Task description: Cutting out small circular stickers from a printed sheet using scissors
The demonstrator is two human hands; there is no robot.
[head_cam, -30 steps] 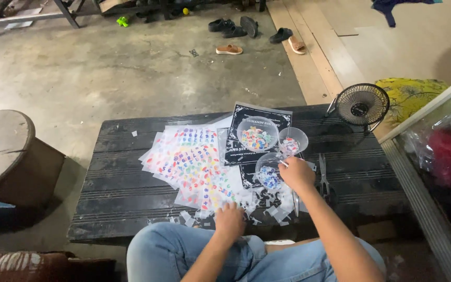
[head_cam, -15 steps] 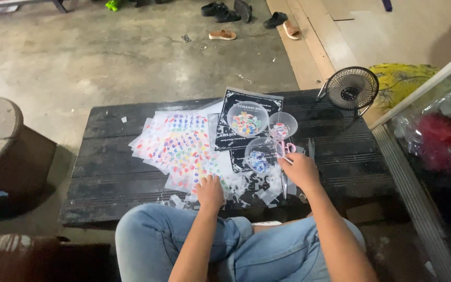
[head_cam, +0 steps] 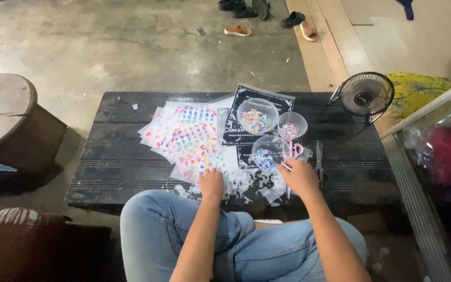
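I sit at a low black slatted table (head_cam: 105,156). My left hand (head_cam: 211,184) rests palm down on the near edge of a spread of colourful sticker sheets (head_cam: 186,138), among clear cut scraps (head_cam: 246,188), and holds nothing. My right hand (head_cam: 299,176) has its fingers curled over a pair of pink-handled scissors (head_cam: 292,150). The handles stick out beyond my fingers, next to a clear bowl of small coloured pieces (head_cam: 265,154). Two more clear bowls (head_cam: 257,116) (head_cam: 292,125) stand further back on a black printed sheet (head_cam: 236,133).
Grey scissors (head_cam: 318,163) lie right of my hand. A small black fan (head_cam: 366,94) stands at the table's far right corner. A round wooden stool (head_cam: 6,115) is to the left, a glass case (head_cam: 439,156) to the right, and sandals (head_cam: 238,30) lie on the concrete floor.
My view has shifted a little. My left hand has slid left along the near edge of the sheets. My right hand has drawn back from the bowls toward me.
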